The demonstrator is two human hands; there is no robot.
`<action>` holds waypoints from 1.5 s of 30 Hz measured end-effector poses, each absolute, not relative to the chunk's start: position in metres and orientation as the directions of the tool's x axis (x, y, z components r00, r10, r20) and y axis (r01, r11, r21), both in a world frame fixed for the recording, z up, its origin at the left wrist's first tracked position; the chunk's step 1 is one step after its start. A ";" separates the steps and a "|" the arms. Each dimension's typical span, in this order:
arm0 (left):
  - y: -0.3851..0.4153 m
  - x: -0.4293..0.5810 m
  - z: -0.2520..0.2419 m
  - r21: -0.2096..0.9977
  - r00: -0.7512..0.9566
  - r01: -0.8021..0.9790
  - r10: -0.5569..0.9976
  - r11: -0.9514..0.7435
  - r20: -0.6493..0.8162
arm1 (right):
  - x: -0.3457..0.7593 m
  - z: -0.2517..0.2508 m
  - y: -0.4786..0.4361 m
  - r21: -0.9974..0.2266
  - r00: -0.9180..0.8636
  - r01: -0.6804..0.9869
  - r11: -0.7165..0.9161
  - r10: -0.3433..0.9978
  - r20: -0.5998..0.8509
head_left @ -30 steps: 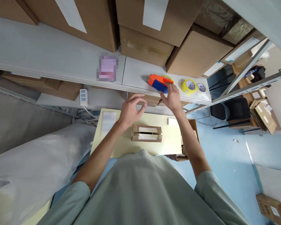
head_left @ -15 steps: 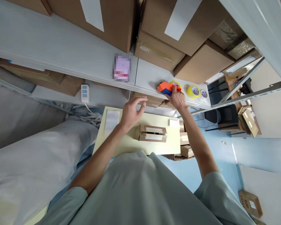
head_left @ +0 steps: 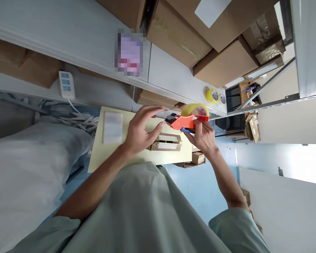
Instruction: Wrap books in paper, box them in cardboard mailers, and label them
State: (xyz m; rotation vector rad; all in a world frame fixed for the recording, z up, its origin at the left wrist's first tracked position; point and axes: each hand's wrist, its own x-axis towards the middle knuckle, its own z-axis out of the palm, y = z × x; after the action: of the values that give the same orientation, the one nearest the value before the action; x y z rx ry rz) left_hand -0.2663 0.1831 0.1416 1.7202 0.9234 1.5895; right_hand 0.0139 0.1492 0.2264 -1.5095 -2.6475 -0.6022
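Note:
My right hand (head_left: pixel 203 137) grips an orange-and-blue tape dispenser (head_left: pixel 183 122), its dark cutting end pointing left. A large yellow roll of tape (head_left: pixel 189 109) sits in the dispenser. Close to that dark end is my left hand (head_left: pixel 140 131), fingers apart and thumb stretched toward it; whether the thumb touches it I cannot tell. Below both hands, a small cardboard box (head_left: pixel 166 145) lies on the pale yellow tabletop (head_left: pixel 137 154), with a gap between its upper flaps. A white sheet or packet (head_left: pixel 113 127) lies at the tabletop's left.
On the grey shelf (head_left: pixel 171 68) stand large cardboard boxes (head_left: pixel 176 38), a blurred pink packet (head_left: pixel 130 52) and yellow tape rolls (head_left: pixel 212 95). A white power strip (head_left: pixel 66 85) hangs at left. A big white sack (head_left: pixel 34 179) fills the lower left. A metal post (head_left: pixel 307 45) rises at right.
My right hand has lifted the tape dispenser off the shelf and brought it toward me, over the table. My left hand has come near its cutting end. The view has shifted.

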 end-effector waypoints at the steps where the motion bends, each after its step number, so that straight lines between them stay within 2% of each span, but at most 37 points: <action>1: 0.183 -0.267 0.142 0.802 0.050 0.095 0.807 -0.590 0.588 | 0.012 0.230 0.145 0.319 -0.538 0.828 0.462 0.815 0.217; 8: 0.181 -0.276 0.143 0.724 0.117 0.136 0.736 -0.676 0.666 | 0.003 0.245 0.126 0.298 -0.568 0.809 0.508 0.805 0.171; 15: 0.177 -0.280 0.137 0.823 0.171 -0.004 0.811 -0.568 0.560 | -0.009 0.248 0.116 0.227 -0.516 0.845 0.484 0.850 0.108; 18: 0.176 -0.282 0.134 0.896 0.210 -0.083 0.871 -0.437 0.444 | -0.018 0.254 0.115 0.209 -0.431 0.883 0.420 0.902 0.010; 22: 0.171 -0.278 0.121 0.985 0.318 -0.134 0.937 -0.109 0.147 | -0.039 0.264 0.117 0.217 -0.211 0.940 0.263 0.949 -0.236; 25: 0.163 -0.270 0.102 0.977 0.430 -0.159 0.901 0.144 -0.062 | -0.052 0.272 0.121 0.233 -0.085 0.952 0.198 0.904 -0.420; 27: 0.156 -0.268 0.085 0.948 0.491 -0.174 0.858 0.267 -0.151 | -0.053 0.279 0.124 0.231 -0.037 0.955 0.184 0.850 -0.525; 29: 0.150 -0.273 0.063 0.923 0.476 -0.182 0.852 0.340 -0.220 | -0.047 0.290 0.128 0.208 -0.001 0.964 0.169 0.780 -0.626; 31: 0.147 -0.283 0.036 0.907 0.378 -0.178 0.878 0.381 -0.294 | -0.038 0.302 0.133 0.179 0.039 0.976 0.124 0.711 -0.702; 33: 0.147 -0.293 0.008 0.876 0.326 -0.167 0.864 0.452 -0.383 | -0.030 0.313 0.140 0.190 0.098 0.980 0.056 0.694 -0.713; 37: 0.142 -0.290 -0.038 0.814 0.356 -0.185 0.810 0.551 -0.467 | -0.032 0.313 0.150 0.164 0.141 0.986 -0.030 0.674 -0.725; 39: 0.138 -0.279 -0.053 0.797 0.350 -0.204 0.803 0.568 -0.482 | -0.040 0.305 0.153 0.139 0.120 0.990 -0.025 0.667 -0.735; 45: 0.130 -0.249 -0.080 0.745 0.322 -0.225 0.770 0.628 -0.551 | -0.060 0.279 0.152 0.177 0.081 0.982 0.060 0.719 -0.690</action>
State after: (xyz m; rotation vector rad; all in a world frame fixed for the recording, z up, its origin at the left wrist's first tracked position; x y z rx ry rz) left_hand -0.2495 0.1300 -0.0802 0.6139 1.0491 0.7100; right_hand -0.0604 0.1523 0.2792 -2.6549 -2.6220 0.8032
